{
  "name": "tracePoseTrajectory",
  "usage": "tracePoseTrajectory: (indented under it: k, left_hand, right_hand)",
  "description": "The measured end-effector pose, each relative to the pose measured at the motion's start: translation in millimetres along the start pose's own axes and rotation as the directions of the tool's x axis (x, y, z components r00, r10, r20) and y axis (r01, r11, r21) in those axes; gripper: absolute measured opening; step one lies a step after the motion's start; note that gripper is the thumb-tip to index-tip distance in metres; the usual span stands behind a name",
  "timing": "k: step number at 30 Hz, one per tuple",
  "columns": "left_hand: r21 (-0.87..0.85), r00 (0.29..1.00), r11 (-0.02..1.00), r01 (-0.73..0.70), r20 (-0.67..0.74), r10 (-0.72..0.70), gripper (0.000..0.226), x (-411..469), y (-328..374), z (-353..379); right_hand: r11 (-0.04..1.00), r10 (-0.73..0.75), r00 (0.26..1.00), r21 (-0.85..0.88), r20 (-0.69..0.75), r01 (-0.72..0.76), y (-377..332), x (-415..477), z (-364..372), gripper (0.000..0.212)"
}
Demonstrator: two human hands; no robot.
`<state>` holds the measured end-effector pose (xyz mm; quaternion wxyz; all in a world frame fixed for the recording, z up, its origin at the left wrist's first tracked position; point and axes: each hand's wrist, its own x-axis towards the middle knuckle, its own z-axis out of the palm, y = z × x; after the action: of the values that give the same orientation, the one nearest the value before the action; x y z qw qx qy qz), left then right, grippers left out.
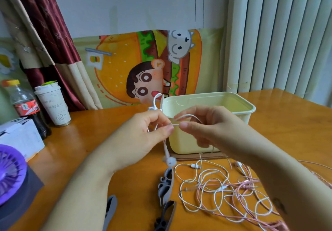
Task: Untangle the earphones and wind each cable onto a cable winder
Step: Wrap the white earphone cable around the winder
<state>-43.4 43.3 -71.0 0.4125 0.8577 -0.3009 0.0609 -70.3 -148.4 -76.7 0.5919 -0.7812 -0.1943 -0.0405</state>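
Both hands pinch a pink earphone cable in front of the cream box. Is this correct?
No. The head view shows the left hand and right hand pinching a white earphone cable, not a pink one, in front of the cream box.

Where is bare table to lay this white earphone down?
Bare orange wooden table lies between the white paper cup and the cream plastic tub, and right of the tub. Crowded: tangled white and pink cables front right, grey cable winders beside them.

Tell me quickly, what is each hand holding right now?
Left hand: closed, pinching the white earphone cable.
Right hand: closed, pinching a loop of the same cable.
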Motion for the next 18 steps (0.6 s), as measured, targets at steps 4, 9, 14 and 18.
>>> tracePoseTrajectory:
  k: [4,9,14,18]
  left_hand:
    - [-0.068,0.983,0.995,0.071,0.176,-0.058,0.032,-1,3,6]
    - [-0.154,0.990,0.983,0.100,0.119,-0.082,0.031,4,-10,13]
    - [-0.010,0.968,0.991,0.135,0.217,-0.130,0.038,5,-12,20]
    - [-0.055,0.932,0.984,0.169,0.335,-0.142,0.008,4,0,27]
  right_hand:
    - [0.924,-0.057,0.998,-0.380,-0.024,0.043,-10,-4,-5,0.012]
    - [0.822,-0.089,0.996,-0.565,-0.006,0.070,-21,-12,-11,0.006]
    - [0.774,-0.089,0.994,-0.623,0.064,0.110,-33,-18,-13,0.009]
    - [0.758,-0.109,0.989,-0.636,0.097,0.146,-37,-20,-10,0.004]
